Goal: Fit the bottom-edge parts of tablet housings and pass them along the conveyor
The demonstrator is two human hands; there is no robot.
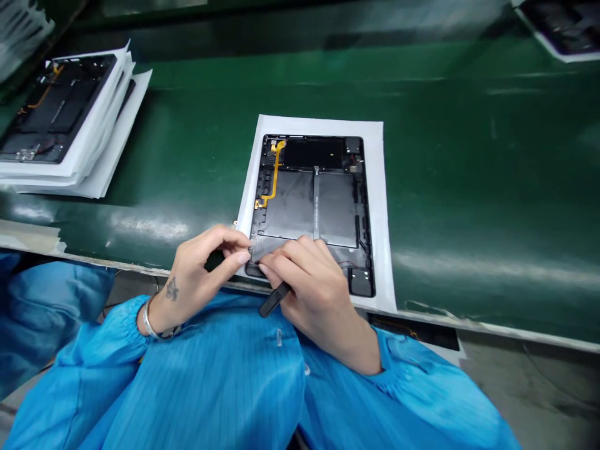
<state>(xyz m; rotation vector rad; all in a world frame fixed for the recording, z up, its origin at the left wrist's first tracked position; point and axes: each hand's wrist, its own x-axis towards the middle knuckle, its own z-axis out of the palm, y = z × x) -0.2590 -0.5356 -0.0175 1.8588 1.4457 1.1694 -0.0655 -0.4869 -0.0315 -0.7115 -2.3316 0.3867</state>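
An opened tablet housing (337, 209) lies on a white sheet (379, 187), its dark battery pack and a yellow flex cable (275, 175) exposed. At its lower left corner is my left hand (201, 262), thumb and forefinger bent nearly together at the edge; whatever may be between the tips is too small to make out. My right hand (314, 281) is closed on a black stick-shaped tool (274, 300), whose blunt end sticks out below the fingers toward me. Its fingertips rest over the housing's lower edge, and the tool's other end is hidden beneath them.
On the left stands a stack of similar housings (56, 112) interleaved with white sheets. Another housing (567, 25) sits at the far upper right. The green work surface (469, 187) ends at a pale front edge close to my body. Part of another dark panel (422, 331) shows below that edge.
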